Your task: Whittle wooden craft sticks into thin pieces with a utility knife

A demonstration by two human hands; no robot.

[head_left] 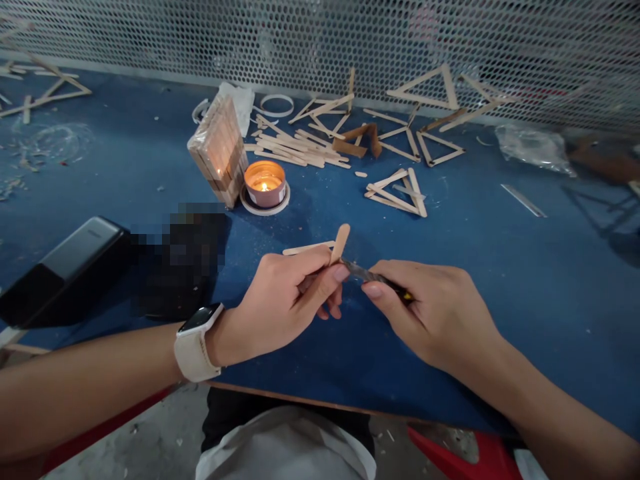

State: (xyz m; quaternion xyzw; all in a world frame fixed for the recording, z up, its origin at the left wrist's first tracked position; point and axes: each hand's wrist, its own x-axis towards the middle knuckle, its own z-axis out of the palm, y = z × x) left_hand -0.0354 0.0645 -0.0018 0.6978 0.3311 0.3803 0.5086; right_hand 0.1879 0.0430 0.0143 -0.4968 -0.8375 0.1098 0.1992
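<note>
Between the thumb and fingers of my left hand [295, 287] a wooden craft stick [341, 243] is pinched, its rounded end pointing up. My right hand [425, 307] is closed around a utility knife [370, 275] with a dark handle and a bit of yellow. The knife's blade reaches left and meets the stick beside my left thumb; how deep it sits there is hidden. Just behind my left hand another craft stick [305, 248] lies on the blue table [525, 320], partly covered by my fingers.
A lit candle [265, 183] in a tin burns ahead, beside a wrapped pack of sticks [220, 150]. Loose sticks [295, 148] and several stick triangles [397, 192] lie toward the perforated metal screen [300, 40]. A loose blade [523, 200] lies right; a black case [65, 273] sits left.
</note>
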